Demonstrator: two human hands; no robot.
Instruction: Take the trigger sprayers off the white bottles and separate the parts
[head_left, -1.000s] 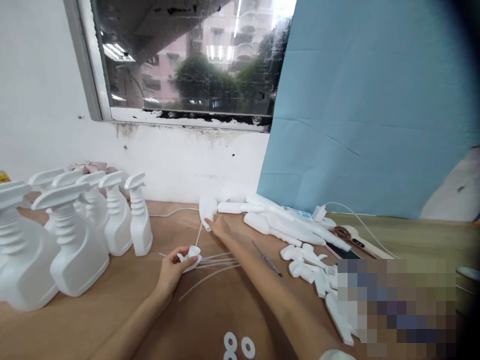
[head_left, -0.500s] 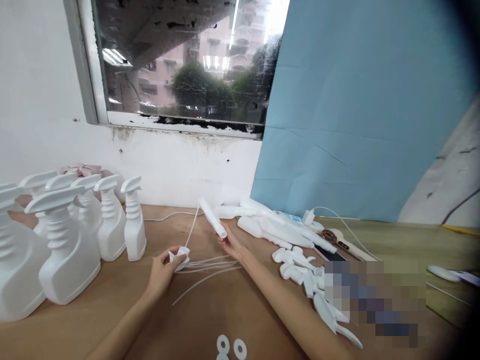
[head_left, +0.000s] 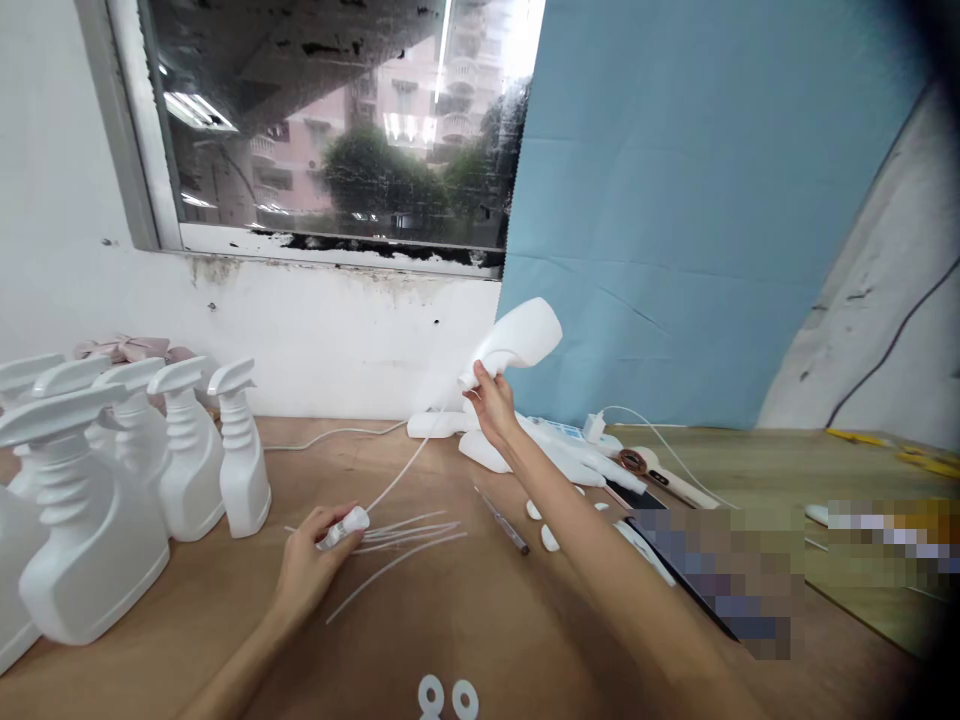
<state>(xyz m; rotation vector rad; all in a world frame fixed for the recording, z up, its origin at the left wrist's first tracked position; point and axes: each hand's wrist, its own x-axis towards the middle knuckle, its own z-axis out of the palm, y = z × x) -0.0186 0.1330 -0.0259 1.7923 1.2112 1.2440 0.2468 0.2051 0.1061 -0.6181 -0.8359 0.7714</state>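
Note:
My right hand [head_left: 491,405] grips the neck of an empty white bottle [head_left: 517,342] and holds it tilted in the air above the table. My left hand [head_left: 311,555] rests on the brown table [head_left: 225,640], closed on a white spray head [head_left: 345,526] whose thin dip tube [head_left: 401,474] rises toward the bottle. Several loose white tubes [head_left: 405,540] lie on the table just right of my left hand.
Assembled white spray bottles [head_left: 135,470] stand in a group at the left. More empty bottles [head_left: 555,455] and spray heads lie behind my right arm, with a thin metal tool [head_left: 504,522], a charger with a cable [head_left: 600,428] and two white rings [head_left: 448,698].
My right hand has lifted the white bottle off the table up into the air. My left hand has stayed on the table with the spray head. The camera has swung to the right.

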